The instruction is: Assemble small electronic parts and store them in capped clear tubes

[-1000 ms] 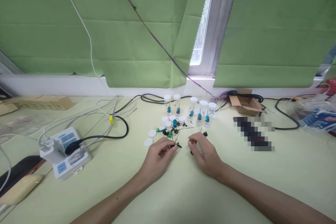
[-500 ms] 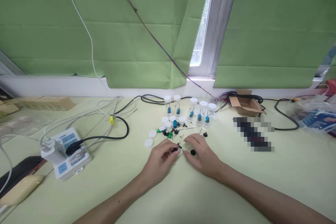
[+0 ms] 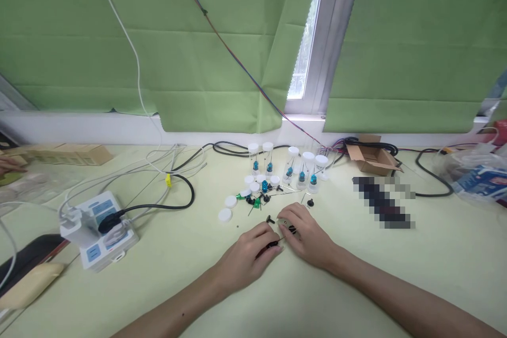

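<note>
My left hand (image 3: 253, 253) is closed, its thumb and fingers pinching a small black plastic part (image 3: 272, 244). A thin metal rod (image 3: 282, 238) sticks out from these fingertips toward my right hand. My right hand (image 3: 307, 235) is curled just beside it, thumb and index tips close together; what they pinch is too small to make out. In the hollow of that hand shows a round black piece (image 3: 292, 229). A black T-shaped piece (image 3: 270, 219) lies just beyond my left fingertips.
Beyond the hands lie white caps (image 3: 225, 215), green parts (image 3: 257, 203), a blue part (image 3: 264, 186) and thin rods. Several clear tubes (image 3: 302, 176) with white lids stand behind. Left is a power strip (image 3: 99, 227) with cables; back right, an open cardboard box (image 3: 370, 158).
My left hand has moved slightly toward me and right, still with the black part. The T-shaped black piece now shows on the table. My right thumb and index tips have come closer together.
</note>
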Motion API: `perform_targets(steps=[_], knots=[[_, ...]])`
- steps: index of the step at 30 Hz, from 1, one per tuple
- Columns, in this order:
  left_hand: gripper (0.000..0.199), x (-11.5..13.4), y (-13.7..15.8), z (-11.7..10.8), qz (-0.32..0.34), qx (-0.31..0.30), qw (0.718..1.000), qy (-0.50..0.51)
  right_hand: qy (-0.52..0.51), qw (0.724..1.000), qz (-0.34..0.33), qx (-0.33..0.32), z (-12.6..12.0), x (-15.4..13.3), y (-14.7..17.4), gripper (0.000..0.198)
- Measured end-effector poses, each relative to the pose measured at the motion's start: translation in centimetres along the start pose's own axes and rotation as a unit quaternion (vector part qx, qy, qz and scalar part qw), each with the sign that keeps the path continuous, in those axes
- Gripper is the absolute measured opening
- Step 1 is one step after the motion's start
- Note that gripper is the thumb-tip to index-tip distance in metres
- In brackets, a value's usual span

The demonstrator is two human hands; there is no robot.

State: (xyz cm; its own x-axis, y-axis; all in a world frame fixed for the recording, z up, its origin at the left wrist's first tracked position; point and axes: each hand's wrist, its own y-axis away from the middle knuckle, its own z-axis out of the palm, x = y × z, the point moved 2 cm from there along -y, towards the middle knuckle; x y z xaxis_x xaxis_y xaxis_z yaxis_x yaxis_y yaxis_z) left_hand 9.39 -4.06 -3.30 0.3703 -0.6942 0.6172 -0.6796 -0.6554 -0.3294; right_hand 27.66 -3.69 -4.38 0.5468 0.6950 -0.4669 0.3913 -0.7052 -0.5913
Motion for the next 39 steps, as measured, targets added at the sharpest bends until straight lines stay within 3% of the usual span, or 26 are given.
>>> perform_targets(steps=[7, 31, 39], knots=[[0.018, -0.4, -0.4, -0.5, -0.086, 0.066, 0.994, 0.025, -0.022, 1.000, -0.014, 0.015, -0.1, -0.2, 0.0, 0.018], [0.013, -1.1, -0.7, -0.5, -0.138, 0.059, 0.988, 0.040, -0.033, 0.998, -0.031, -0.042, 0.2, -0.2, 0.2, 0.014], [0.019, -0.8, -0.4, -0.7, -0.113, 0.047, 0.991, 0.052, -0.028, 0.998, -0.021, -0.050, 0.2, 0.0, 0.2, 0.014]])
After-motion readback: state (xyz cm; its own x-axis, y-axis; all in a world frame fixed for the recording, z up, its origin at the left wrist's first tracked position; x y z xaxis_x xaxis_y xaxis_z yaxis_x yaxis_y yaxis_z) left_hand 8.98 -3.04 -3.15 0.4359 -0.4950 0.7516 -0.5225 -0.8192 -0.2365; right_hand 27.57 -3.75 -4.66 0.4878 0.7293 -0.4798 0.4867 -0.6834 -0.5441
